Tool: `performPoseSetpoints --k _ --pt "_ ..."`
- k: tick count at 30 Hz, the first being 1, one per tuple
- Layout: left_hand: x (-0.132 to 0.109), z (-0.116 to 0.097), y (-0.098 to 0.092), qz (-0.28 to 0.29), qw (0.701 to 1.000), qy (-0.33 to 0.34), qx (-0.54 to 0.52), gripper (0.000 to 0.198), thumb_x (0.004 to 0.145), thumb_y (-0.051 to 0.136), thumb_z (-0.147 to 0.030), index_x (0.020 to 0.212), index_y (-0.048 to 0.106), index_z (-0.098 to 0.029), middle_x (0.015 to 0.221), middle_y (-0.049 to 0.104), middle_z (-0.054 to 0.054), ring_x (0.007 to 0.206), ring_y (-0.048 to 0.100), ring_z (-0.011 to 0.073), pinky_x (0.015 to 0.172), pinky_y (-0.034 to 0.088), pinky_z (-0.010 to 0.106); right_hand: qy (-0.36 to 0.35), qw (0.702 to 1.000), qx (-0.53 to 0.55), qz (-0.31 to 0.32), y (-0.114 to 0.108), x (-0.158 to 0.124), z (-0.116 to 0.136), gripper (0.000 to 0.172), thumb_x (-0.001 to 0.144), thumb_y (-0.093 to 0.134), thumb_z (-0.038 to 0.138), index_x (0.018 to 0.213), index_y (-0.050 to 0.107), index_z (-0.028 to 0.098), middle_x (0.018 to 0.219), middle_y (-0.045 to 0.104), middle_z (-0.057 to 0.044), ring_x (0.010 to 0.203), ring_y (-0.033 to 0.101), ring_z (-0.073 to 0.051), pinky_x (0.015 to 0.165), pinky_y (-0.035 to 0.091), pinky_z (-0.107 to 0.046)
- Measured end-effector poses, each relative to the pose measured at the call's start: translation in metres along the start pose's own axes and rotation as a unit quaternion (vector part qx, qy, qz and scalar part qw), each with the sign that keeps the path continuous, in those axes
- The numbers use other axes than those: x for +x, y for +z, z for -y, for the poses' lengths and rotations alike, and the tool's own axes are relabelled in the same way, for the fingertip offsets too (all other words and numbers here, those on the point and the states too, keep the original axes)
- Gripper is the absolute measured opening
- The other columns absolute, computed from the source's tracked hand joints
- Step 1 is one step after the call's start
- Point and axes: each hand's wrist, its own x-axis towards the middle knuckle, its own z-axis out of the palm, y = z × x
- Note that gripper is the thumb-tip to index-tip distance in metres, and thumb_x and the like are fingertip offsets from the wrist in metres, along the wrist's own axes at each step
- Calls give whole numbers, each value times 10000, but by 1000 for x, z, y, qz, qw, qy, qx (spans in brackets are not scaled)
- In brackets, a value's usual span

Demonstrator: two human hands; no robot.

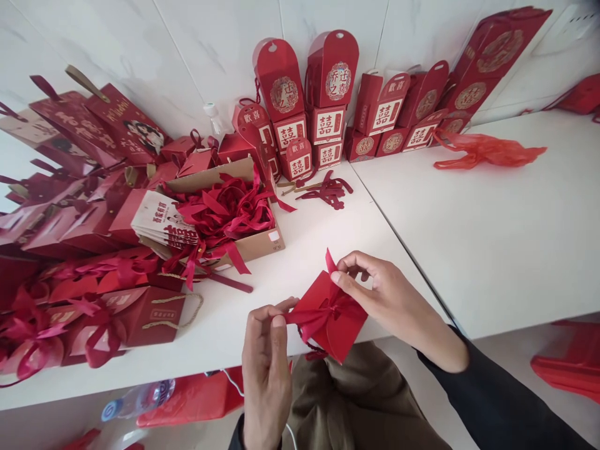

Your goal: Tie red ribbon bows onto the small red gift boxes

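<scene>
A small red gift box [344, 331] sits at the front edge of the white table, with a red ribbon [316, 315] tied across its top. At the left of the box, my left hand [268, 353] pinches one end of the ribbon between thumb and fingers. My right hand [375, 284] pinches another ribbon end that points up above the box's far corner. The knot lies between both hands, on top of the box. A dark red cord shows at the box's near left side.
A cardboard box [253, 250] of loose red ribbons stands to the left, near rows of red gift boxes [150, 312]. Stacked red boxes [328, 125] line the wall. Dark red cords [328, 190] and an orange-red plastic bag [492, 152] lie on the white table [497, 250].
</scene>
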Motion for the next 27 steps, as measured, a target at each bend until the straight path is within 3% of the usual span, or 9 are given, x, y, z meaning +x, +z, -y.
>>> performPoseSetpoints --k 5,9,13,18,21,24,27 --pt "1 1 1 -44 996 -56 -56 310 997 543 -540 987 531 -231 895 736 32 910 740 197 907 587 359 22 998 47 -19 -1 -3 -8 245 1016 567 460 920 580 235 867 668 -8 785 625 -180 643 460 -291" --pt "5 1 0 -46 988 -96 -108 360 934 628 -575 977 530 -231 788 721 -11 818 760 192 889 625 374 41 996 77 -21 -2 -3 -11 284 1009 561 513 943 569 236 910 698 -40 821 672 -215 664 505 -321" --pt "9 2 -1 -47 976 -133 -163 403 878 696 -586 958 532 -227 752 743 -9 777 776 207 894 636 421 45 995 91 -19 -4 -4 -11 313 998 566 544 960 572 234 964 721 -65 885 695 -241 707 526 -345" --pt "11 0 -1 -46 971 -155 -174 362 906 672 -549 1012 525 -236 803 757 12 810 772 223 853 631 422 60 994 85 -12 -6 -7 -12 349 1001 540 590 998 575 242 994 725 -61 931 687 -242 764 523 -359" --pt "7 -3 -2 -96 987 -56 -118 254 961 626 -433 1112 529 -254 1110 734 64 1020 731 231 891 593 402 59 995 9 -85 -9 -17 -14 349 998 535 610 1105 583 281 1075 704 -39 1010 648 -238 778 503 -348" --pt "-4 -7 -2 -155 978 141 -3 132 951 624 -272 1074 587 -241 1199 637 70 1133 637 220 945 520 370 26 985 -65 -155 -12 -34 -14 323 990 544 616 1091 565 310 1031 666 -12 964 600 -218 732 500 -319" --pt "-16 -12 1 -103 949 267 131 94 896 641 -182 981 648 -222 1154 585 78 1093 579 229 915 477 374 -2 992 -106 -74 -12 -49 -13 230 1007 555 552 1072 584 333 1056 636 0 931 587 -199 621 494 -275"
